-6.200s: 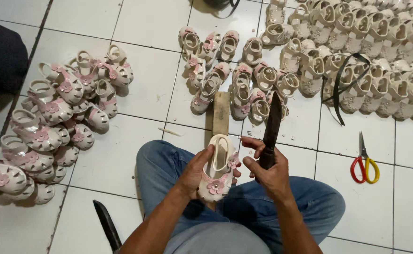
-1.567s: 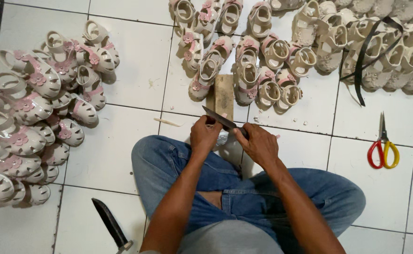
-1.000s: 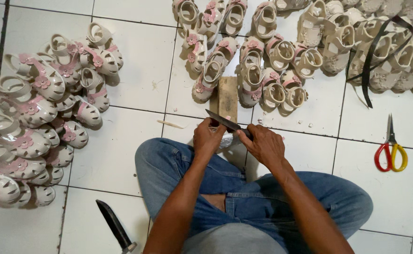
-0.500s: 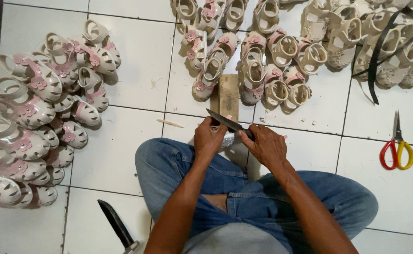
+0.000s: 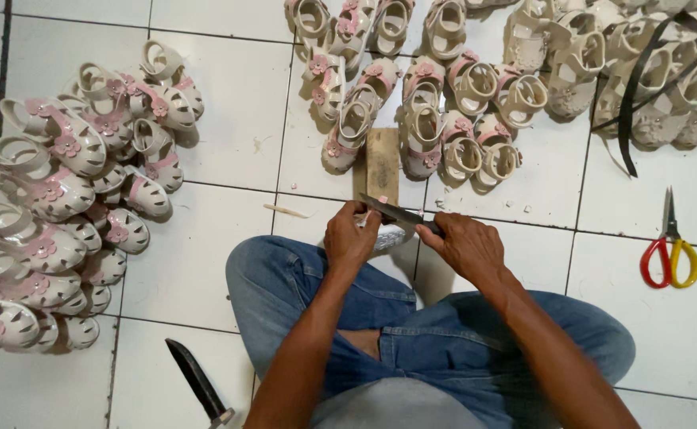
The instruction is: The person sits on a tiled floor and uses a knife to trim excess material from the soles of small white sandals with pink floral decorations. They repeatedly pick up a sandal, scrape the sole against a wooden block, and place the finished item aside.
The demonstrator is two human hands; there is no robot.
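Between the knees, the left hand point(image 5: 350, 238) is pinching a cream sandal point(image 5: 388, 237) steady while the right hand point(image 5: 466, 245), clenched, is drawing a dark-bladed knife point(image 5: 392, 211) along its edge.

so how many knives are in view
2: one knife in the right hand, its blade across the sandal held by the left hand; a second knife lies on the floor by the left knee.

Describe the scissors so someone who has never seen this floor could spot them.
Start from the white tiled floor and look right of the seated person's right hand. The scissors lie alone there, blades pointing away, with one red handle and one yellow.
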